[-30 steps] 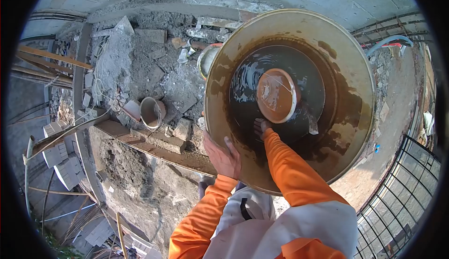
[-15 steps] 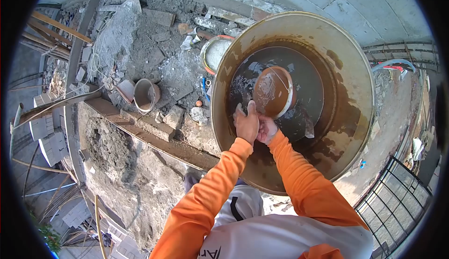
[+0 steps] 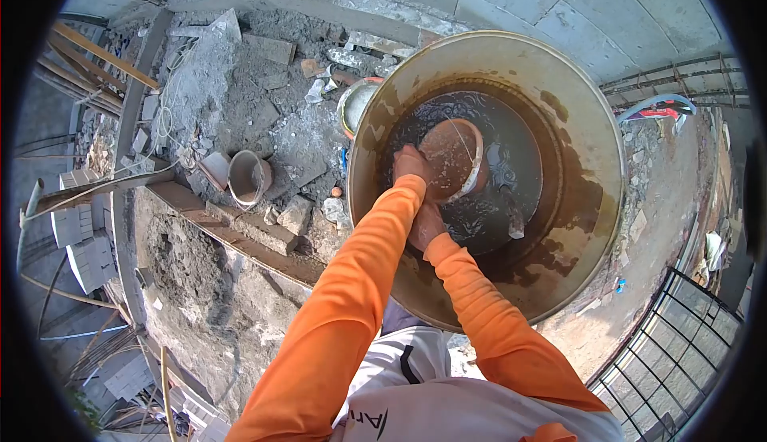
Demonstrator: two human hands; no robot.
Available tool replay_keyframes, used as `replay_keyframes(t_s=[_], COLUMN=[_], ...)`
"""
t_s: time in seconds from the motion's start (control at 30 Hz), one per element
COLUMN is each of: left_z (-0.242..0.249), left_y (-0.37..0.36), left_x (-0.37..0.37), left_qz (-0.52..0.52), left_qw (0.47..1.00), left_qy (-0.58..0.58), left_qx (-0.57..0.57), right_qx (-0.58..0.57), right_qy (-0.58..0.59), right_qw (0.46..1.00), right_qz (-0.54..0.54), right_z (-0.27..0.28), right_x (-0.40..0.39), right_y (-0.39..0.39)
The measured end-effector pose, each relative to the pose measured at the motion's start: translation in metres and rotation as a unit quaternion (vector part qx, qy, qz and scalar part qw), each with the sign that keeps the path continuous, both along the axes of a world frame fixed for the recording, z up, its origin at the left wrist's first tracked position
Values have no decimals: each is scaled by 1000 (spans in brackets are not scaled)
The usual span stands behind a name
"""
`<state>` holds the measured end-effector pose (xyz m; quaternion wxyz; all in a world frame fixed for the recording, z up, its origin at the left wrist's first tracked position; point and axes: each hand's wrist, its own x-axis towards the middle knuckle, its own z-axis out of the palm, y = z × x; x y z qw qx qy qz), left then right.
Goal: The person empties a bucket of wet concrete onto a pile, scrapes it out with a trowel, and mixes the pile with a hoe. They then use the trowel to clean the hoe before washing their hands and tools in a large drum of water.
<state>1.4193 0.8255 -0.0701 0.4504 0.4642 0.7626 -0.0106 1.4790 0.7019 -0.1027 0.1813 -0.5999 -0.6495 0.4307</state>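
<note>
A brown bucket with a pale rim and thin wire handle floats tilted in the dark water of a large round drum. My left hand is closed in a fist at the bucket's left edge. What its fingers hold, if anything, is hidden. Just below it, my right hand is close against my left wrist, near the bucket's lower edge. Its fingers are mostly hidden behind the left forearm. A pale, elongated object sticks up from the water to the right.
Left of the drum, a round tub of whitish stuff stands on rubble. A smaller bucket sits further left, beside a long plank and loose stones. Black wire mesh is at the lower right. A block wall rises behind.
My hands were together with wet fingers showing in front of the bucket. The left has moved up and left to the bucket's edge; the right has moved left and down. The water is more rippled.
</note>
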Motion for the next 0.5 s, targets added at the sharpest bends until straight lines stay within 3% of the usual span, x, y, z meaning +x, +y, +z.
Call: replay_keyframes(t_s=[0.03,0.07,0.1,0.13,0.2,0.27,0.3,0.33,0.4,0.47,0.5], left_z=[-15,-34,-62,-54,-23,-21,-23,-26,-35,-43,-47], left_y=[3,4,4,0,-12,-14,-18,-21,-27,-27,-26], left_x=[-9,-17,-25,-27,-26,-34,-38,-40,-42,-44,-44], left_qz=[21,42,-36,-47,-296,-350,-411,-467,-476,-485,-495], left_qw=[998,992,995,994,928,917,881,840,829,820,809], left_qy=[10,20,29,32,139,133,149,162,171,177,190], left_qx=[57,113,93,94,176,140,181,222,238,246,254], right_qx=[-79,-80,-132,-182,-295,-402,-430,-438,-425,-388,-366], right_qy=[6,8,-6,-18,-30,-34,-12,29,165,373,512], right_qw=[994,994,991,983,953,894,855,812,718,635,589], right_qz=[71,68,21,-30,-62,-192,-289,-383,-527,-554,-507], right_z=[-4,-13,-27,-48,-180,-233,-252,-264,-288,-317,-336], right_x=[1,5,8,10,34,59,69,75,84,91,97], right_y=[-13,-22,-30,-39,-78,-97,-106,-113,-125,-136,-140])
